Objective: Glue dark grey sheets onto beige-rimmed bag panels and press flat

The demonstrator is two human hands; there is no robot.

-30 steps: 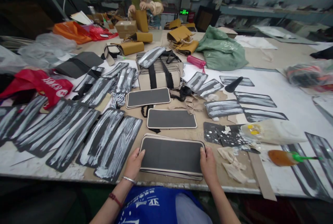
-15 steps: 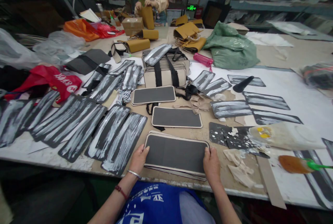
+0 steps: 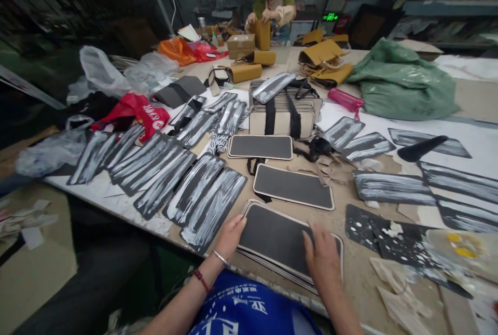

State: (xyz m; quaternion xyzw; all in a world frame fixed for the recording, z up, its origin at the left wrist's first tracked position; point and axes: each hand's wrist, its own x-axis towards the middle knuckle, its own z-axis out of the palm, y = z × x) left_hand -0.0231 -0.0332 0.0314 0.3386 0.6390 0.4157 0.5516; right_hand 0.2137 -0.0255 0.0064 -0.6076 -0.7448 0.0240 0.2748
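A stack of dark grey panels with pale borders lies at the table's front edge. My left hand grips the stack's left edge, thumb on top and the other fingers mostly hidden. Over its right part rests my right hand, fingers spread on the top panel. Two similar panels lie beyond: a nearer grey panel and a farther grey panel. To the left, several dark pieces streaked with white lie side by side.
Behind the panels stands a strapped bundle of boards. At right are a black cone, white-streaked pieces and a spattered dark sheet. A green sack lies farther back. Across the table a person handles a mustard-coloured piece.
My right hand has let go of the stack's right edge and moved onto the top panel, fingers spread. My left hand stays at the left edge. The view has turned left.
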